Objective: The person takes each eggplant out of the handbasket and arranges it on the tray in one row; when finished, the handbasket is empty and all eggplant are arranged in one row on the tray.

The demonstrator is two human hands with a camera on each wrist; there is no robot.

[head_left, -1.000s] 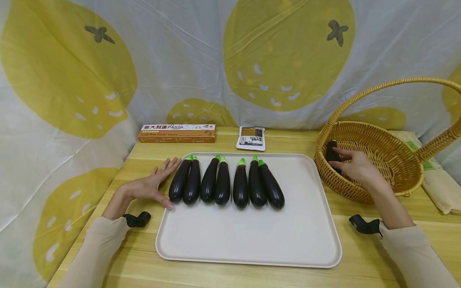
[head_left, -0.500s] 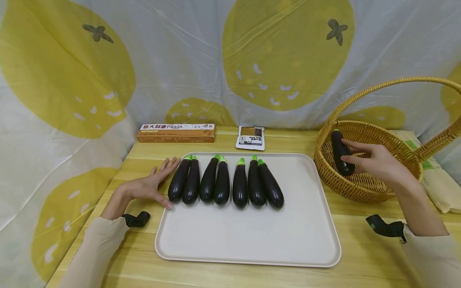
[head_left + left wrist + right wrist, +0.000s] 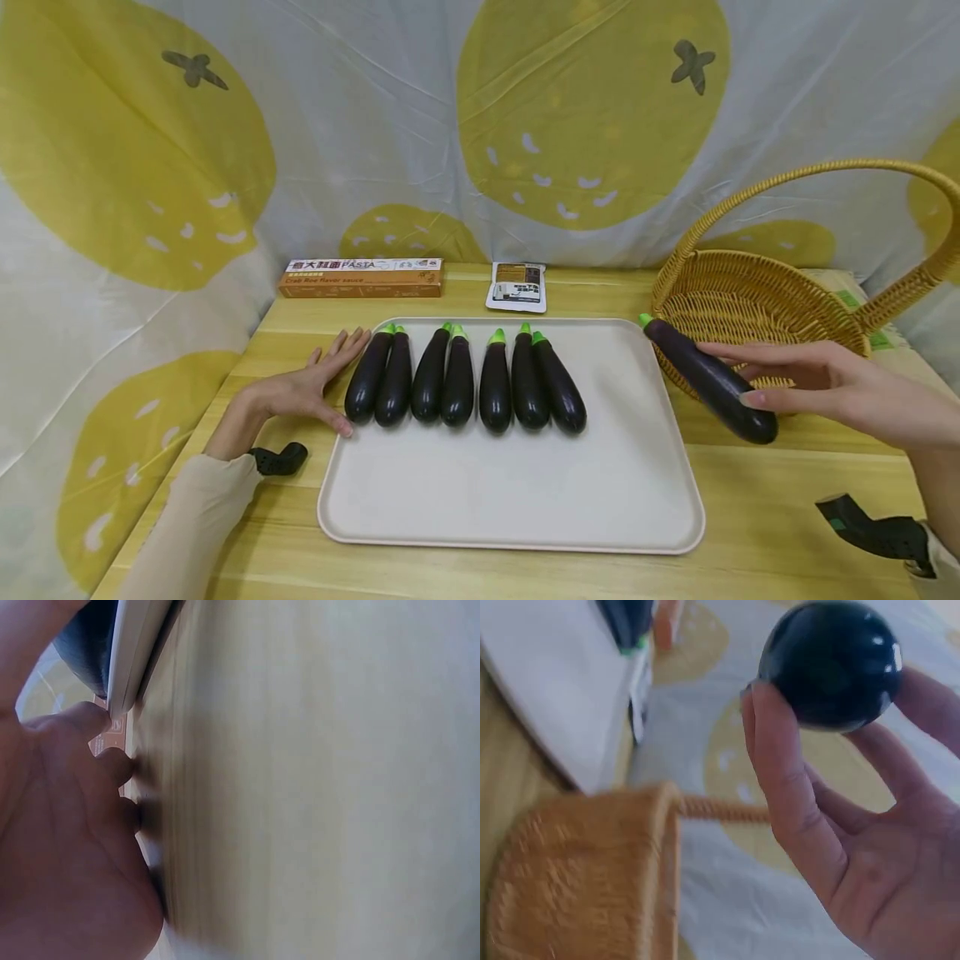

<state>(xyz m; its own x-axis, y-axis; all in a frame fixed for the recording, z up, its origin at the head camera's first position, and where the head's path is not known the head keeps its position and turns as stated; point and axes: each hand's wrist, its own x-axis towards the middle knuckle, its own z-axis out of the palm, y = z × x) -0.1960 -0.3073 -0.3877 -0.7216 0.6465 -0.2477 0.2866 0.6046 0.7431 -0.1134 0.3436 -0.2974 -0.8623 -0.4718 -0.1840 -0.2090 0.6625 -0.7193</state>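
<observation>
My right hand [image 3: 832, 387] pinches a dark purple eggplant [image 3: 708, 379] between thumb and fingers, its green stem end pointing up and left toward the tray's right edge. In the right wrist view the eggplant's round end [image 3: 832, 664] faces the camera. Behind it stands a wicker basket [image 3: 757, 292] with a tall arched handle. Several more eggplants [image 3: 457, 379] lie side by side along the back of a white tray [image 3: 510, 500], stems pointing away. My left hand [image 3: 303, 387] rests with spread fingers at the tray's left edge, its thumb by the rim near the leftmost eggplant.
A pasta box [image 3: 362, 279] lies at the back left of the wooden table [image 3: 795, 500], and a small white packet [image 3: 517, 287] lies behind the tray. A pale bag with green marks [image 3: 888, 337] lies behind the basket. A lemon-patterned cloth [image 3: 420, 125] hangs behind everything.
My right hand has lifted the eggplant out of the basket and brought it forward over the basket's front, tilting it leftward. The left hand has stayed at the tray's edge.
</observation>
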